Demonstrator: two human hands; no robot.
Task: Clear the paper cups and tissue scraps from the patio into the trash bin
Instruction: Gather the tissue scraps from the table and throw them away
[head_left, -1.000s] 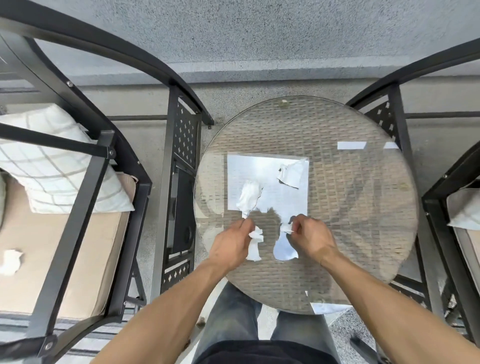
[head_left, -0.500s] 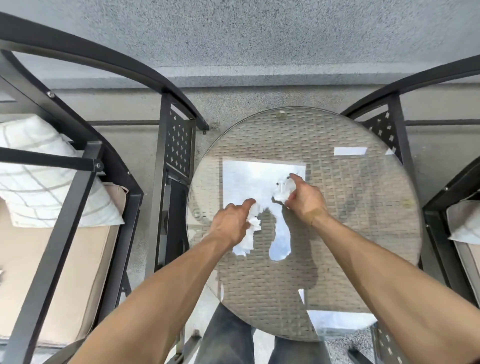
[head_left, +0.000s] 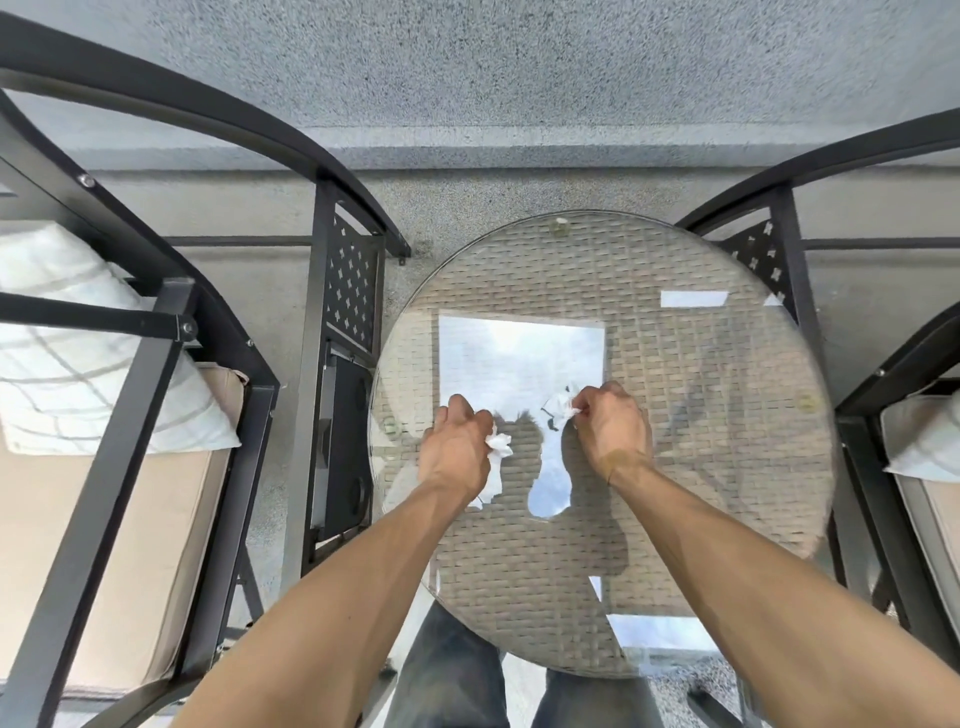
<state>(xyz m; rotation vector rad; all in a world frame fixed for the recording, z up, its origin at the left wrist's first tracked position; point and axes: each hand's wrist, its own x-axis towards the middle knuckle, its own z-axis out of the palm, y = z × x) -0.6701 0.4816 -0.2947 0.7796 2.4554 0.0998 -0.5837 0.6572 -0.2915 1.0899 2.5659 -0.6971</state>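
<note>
Grey patio concrete fills my view, with a metal chair at each side and the round glass-topped table between them. Over the glass my left hand is clenched around a wad of tissue scraps, kept bunched, I judge, so nothing drifts off. My right hand pinches another tissue scrap just above the tabletop. I see no paper cups or trash bin here.

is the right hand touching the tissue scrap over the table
Touching. The head view shows the right hand with its fingertips pinched on the white tissue scrap, no gap between them, above the glass table.
</note>
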